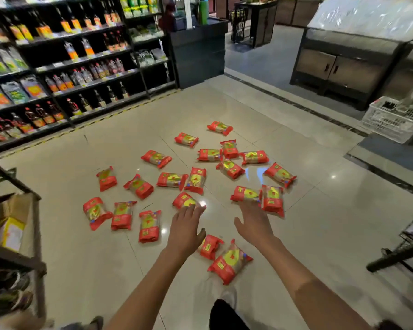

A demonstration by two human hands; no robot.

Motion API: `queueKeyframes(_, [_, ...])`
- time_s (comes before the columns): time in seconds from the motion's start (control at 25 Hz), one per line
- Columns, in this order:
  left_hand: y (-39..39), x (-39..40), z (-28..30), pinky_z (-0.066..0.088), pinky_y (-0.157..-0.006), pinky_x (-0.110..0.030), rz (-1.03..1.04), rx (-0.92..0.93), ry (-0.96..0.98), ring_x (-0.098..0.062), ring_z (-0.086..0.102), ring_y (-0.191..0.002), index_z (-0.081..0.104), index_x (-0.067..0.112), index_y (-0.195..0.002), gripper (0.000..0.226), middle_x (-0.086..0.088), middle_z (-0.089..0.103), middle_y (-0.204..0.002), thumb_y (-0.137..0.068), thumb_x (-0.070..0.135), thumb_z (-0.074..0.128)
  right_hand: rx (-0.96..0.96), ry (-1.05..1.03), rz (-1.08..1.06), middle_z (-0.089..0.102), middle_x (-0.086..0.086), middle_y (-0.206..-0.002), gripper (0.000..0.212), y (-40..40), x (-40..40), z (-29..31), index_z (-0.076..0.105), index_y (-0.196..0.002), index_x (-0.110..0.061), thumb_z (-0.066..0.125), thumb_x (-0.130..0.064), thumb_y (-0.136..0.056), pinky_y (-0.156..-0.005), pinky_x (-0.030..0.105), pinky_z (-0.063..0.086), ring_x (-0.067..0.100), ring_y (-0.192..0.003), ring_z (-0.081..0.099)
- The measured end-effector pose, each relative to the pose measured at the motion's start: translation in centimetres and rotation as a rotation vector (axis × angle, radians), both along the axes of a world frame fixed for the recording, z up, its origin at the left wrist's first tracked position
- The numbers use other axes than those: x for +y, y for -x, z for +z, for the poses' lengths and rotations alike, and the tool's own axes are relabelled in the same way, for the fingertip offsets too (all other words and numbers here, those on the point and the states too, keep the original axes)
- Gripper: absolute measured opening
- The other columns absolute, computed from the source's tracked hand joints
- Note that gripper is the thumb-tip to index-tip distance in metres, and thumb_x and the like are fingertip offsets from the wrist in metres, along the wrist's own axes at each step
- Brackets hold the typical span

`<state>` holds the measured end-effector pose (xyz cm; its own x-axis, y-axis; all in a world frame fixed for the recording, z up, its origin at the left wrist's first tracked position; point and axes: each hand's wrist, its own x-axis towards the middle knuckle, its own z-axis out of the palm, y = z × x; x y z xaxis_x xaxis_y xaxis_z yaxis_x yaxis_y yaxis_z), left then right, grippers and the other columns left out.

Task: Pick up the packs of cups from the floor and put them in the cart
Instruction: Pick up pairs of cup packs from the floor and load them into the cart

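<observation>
We reach out both arms over the floor tiles (320, 234). Our left hand (185, 231) is spread, palm down, fingers straight, holding nothing; its fingertips (196, 208) are at the edge of one red pack of cups (185, 200). Our right hand (254, 222) is also spread and empty, just beside a pair of packs (246, 194) that lie side by side.

The packs of cups (196, 179) are scattered widely on the floor, about twenty of them, none in the cart yet. Two more lie close to our feet, the nearest pack (229, 262) between our forearms.

What could go wrong: the wrapping looks smooth and shiny, so a pack taken with flat fingers may slip. The nearest pack is close to our shoe (229, 297), so a step forward could crush it.

The frame at the left edge, with cardboard boxes (8, 225) inside, is possibly the cart (31, 201), but the view is cut and blurred there. Shelves of bottles (57, 86) stand behind on the left, a white plastic crate (391, 120) far right. Nothing stands between our hands and the packs.
</observation>
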<state>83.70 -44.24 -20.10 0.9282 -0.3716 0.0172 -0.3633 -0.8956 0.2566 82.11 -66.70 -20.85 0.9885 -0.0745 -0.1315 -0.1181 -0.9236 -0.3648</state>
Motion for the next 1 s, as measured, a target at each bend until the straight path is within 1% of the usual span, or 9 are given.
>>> queueKeyframes(0.08, [-4.9, -0.4, -1.2, 0.032, -0.113, -0.051, 0.006, 0.072, -0.019, -0.036, 0.039, -0.143, 0.026, 0.032, -0.149, 0.074, -0.011, 0.046, -0.153, -0.088, 0.033, 0.068, 0.06, -0.033, -0.03, 0.051, 0.009, -0.15, 0.06, -3.8, -0.7, -2.0, 0.038, -0.155, -0.016, 0.047, -0.038, -0.1, -0.111, 0.039, 0.038, 0.029, -0.136, 0.049])
queueKeyframes(0.16, [-9.4, -1.0, -2.7, 0.035, -0.111, -0.052, -0.006, 0.132, -0.037, -0.036, 0.043, -0.14, 0.012, 0.039, -0.142, 0.083, -0.01, 0.05, -0.149, -0.085, 0.029, 0.072, 0.108, -0.068, -0.081, 0.053, 0.009, -0.147, 0.06, -7.0, -1.5, -3.9, 0.038, -0.155, -0.014, 0.042, -0.04, -0.1, -0.11, 0.039, 0.038, 0.029, -0.133, 0.051])
queueKeyframes(0.24, [-12.9, -1.6, -4.7, 0.043, -0.104, -0.049, 0.007, 0.206, -0.029, -0.035, 0.052, -0.131, 0.015, 0.037, -0.143, 0.088, -0.011, 0.057, -0.141, -0.081, 0.028, 0.077, 0.149, -0.089, -0.127, 0.052, 0.008, -0.148, 0.059, -9.0, -2.4, -6.1, 0.037, -0.156, -0.015, 0.045, -0.038, -0.102, -0.111, 0.039, 0.037, 0.028, -0.134, 0.051])
queueKeyframes(0.36, [-17.7, -2.2, -11.1, 0.046, -0.098, -0.042, 0.128, 0.393, -0.016, -0.033, 0.055, -0.124, 0.042, 0.018, -0.146, 0.074, -0.01, 0.058, -0.139, -0.082, 0.04, 0.072, 0.232, -0.162, -0.269, 0.055, 0.009, -0.146, 0.056, -11.8, -3.9, -11.5, 0.041, -0.153, -0.015, 0.05, -0.035, -0.101, -0.11, 0.039, 0.038, 0.029, -0.133, 0.052])
queueKeyframes(0.48, [-20.0, -2.6, -19.9, 0.047, -0.096, -0.041, 0.268, 0.605, 0.043, -0.033, 0.053, -0.125, 0.047, 0.014, -0.143, 0.07, -0.01, 0.056, -0.14, -0.083, 0.041, 0.071, 0.345, -0.254, -0.417, 0.059, 0.009, -0.141, 0.053, -13.0, -4.7, -19.1, 0.046, -0.149, -0.017, 0.054, -0.038, -0.101, -0.107, 0.041, 0.04, 0.031, -0.13, 0.053])
queueKeyframes(0.68, [-22.2, -3.7, -37.3, 0.043, -0.107, -0.043, 0.732, 0.932, 0.318, -0.034, 0.053, -0.127, 0.048, 0.008, -0.14, 0.07, -0.017, 0.054, -0.14, -0.083, 0.033, 0.08, 0.53, -0.428, -0.633, 0.058, 0.01, -0.141, 0.058, -13.3, -4.6, -36.3, 0.046, -0.15, -0.019, 0.062, -0.04, -0.097, -0.103, 0.042, 0.044, 0.035, -0.126, 0.056])
queueKeyframes(0.8, [-23.5, -4.0, -49.2, 0.044, -0.103, -0.041, 0.936, 1.055, 0.455, -0.033, 0.056, -0.122, 0.049, 0.009, -0.138, 0.064, -0.017, 0.055, -0.136, -0.087, 0.035, 0.077, 0.598, -0.593, -0.809, 0.06, 0.011, -0.136, 0.065, -13.4, -3.7, -48.1, 0.045, -0.151, -0.018, 0.066, -0.044, -0.095, -0.1, 0.037, 0.045, 0.03, -0.123, 0.058])
queueKeyframes(0.92, [-24.5, -3.8, -59.5, 0.046, -0.098, -0.039, 1.128, 1.174, 0.589, -0.025, 0.056, -0.111, 0.048, 0.01, -0.142, 0.068, -0.012, 0.054, -0.132, -0.089, 0.045, 0.072, 0.61, -0.738, -1.069, 0.061, 0.011, -0.133, 0.062, -13.4, -2.8, -58.4, 0.05, -0.145, -0.015, 0.072, -0.039, -0.092, -0.092, 0.031, 0.045, 0.023, -0.112, 0.059])
queueKeyframes(1.0, [-24.9, -3.5, -66.3, 0.044, -0.097, -0.036, 1.236, 1.26, 0.695, -0.024, 0.051, -0.122, 0.044, 0.013, -0.146, 0.071, -0.007, 0.049, -0.134, -0.09, 0.05, 0.068, 0.64, -0.794, -1.223, 0.061, 0.011, -0.134, 0.063, -13.0, -1.5, -65.4, 0.05, -0.143, -0.01, 0.073, -0.037, -0.091, -0.095, 0.033, 0.046, 0.024, -0.114, 0.06])
